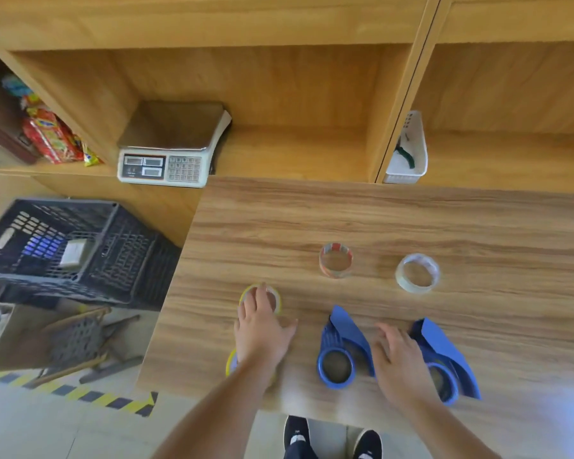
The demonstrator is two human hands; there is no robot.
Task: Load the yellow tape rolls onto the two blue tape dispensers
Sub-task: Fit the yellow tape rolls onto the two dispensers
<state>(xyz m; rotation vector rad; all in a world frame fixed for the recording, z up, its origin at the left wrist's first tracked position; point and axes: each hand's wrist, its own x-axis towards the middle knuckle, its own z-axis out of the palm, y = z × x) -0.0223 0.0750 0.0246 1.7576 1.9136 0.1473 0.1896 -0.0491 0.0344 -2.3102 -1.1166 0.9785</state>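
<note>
Two blue tape dispensers lie on the wooden table point(378, 220) near its front edge, the left dispenser point(340, 349) and the right dispenser point(444, 356). A yellow tape roll point(246, 293) lies flat at the left; my left hand point(262, 329) rests over it, fingers spread across its top. A second yellow roll point(231, 362) peeks out from under my left wrist. My right hand point(398, 356) hovers between the two dispensers, fingers apart, holding nothing.
A roll with a red and white core point(335, 260) and a clear tape roll point(417, 272) lie farther back on the table. A weighing scale point(173, 147) and a white basket point(408, 154) sit in the shelf behind. A black crate point(67, 250) stands left of the table.
</note>
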